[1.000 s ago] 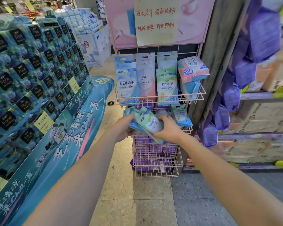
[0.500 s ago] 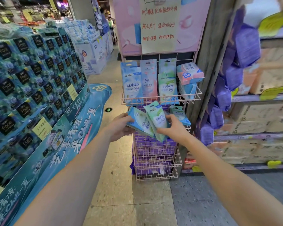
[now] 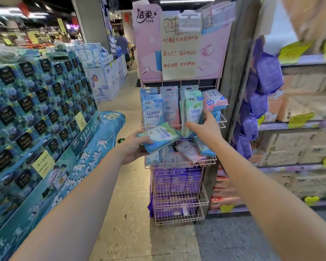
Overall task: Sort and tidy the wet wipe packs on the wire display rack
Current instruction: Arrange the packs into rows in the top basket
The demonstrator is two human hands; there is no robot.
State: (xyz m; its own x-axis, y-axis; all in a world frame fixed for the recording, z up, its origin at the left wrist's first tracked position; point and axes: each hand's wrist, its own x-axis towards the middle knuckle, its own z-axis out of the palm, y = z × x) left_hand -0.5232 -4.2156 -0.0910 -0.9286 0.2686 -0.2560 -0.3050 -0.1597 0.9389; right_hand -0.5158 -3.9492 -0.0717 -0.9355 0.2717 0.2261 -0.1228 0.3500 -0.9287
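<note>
A pink wire display rack (image 3: 221, 121) stands ahead with several baskets. My left hand (image 3: 133, 147) grips a green and blue wet wipe pack (image 3: 161, 137), held flat in front of the second basket. My right hand (image 3: 207, 129) pinches the lower part of another green pack (image 3: 193, 108), held upright in the top basket. Beside it stand a blue pack (image 3: 151, 110) and a pink pack (image 3: 170, 110). A thicker pink and white pack (image 3: 214, 99) lies at the top basket's right end. Loose packs (image 3: 186, 152) lie jumbled in the second basket.
Purple packs (image 3: 175, 182) fill the lower baskets. A tall stack of blue tissue boxes (image 3: 36, 110) lines the left side of the aisle. On the right are shelves of cartons (image 3: 299, 147) and hanging purple bags (image 3: 268, 76). A person (image 3: 122, 44) stands far down the aisle.
My right hand has lifted a green pack from in front of the second basket into the top basket. My left hand keeps its pack, now held flatter. My view tilted upward.
</note>
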